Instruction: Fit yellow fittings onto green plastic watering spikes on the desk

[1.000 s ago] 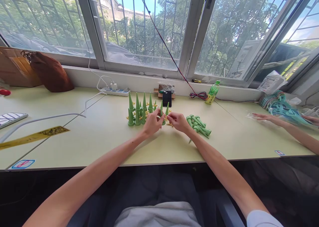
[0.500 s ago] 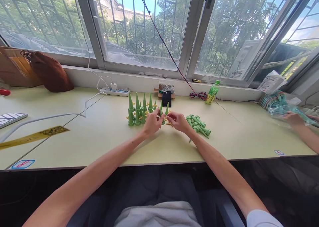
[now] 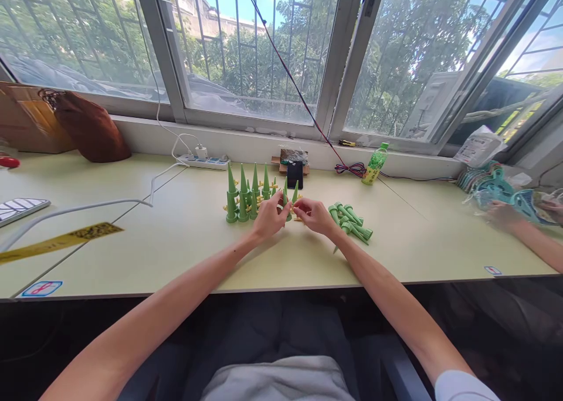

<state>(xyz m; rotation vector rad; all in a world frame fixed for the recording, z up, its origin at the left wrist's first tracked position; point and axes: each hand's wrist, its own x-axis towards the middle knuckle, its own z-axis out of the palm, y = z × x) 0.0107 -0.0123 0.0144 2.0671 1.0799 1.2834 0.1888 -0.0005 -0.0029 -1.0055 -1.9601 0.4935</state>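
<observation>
Several green cones with yellow side pieces stand upright in rows (image 3: 243,200) on the pale table. At the right end of these rows, my left hand (image 3: 269,216) has its fingers closed on a green cone (image 3: 285,193). My right hand (image 3: 313,213) is pinched beside that cone, close to its yellow side piece; what lies between the fingertips is too small to make out. Another green cone (image 3: 295,191) stands just behind my fingertips. To the right of my right hand lies a loose pile of green cones (image 3: 349,218).
Behind the cones are a black phone (image 3: 294,174) and a white power strip (image 3: 206,162). A green bottle (image 3: 375,165) stands by the window. At the far right, another person's hands (image 3: 504,214) are at teal items (image 3: 497,184). A white cable (image 3: 109,203) crosses the left side.
The other person's near hand at the far right has moved left, and the teal item there has shifted. My hands have hardly moved.
</observation>
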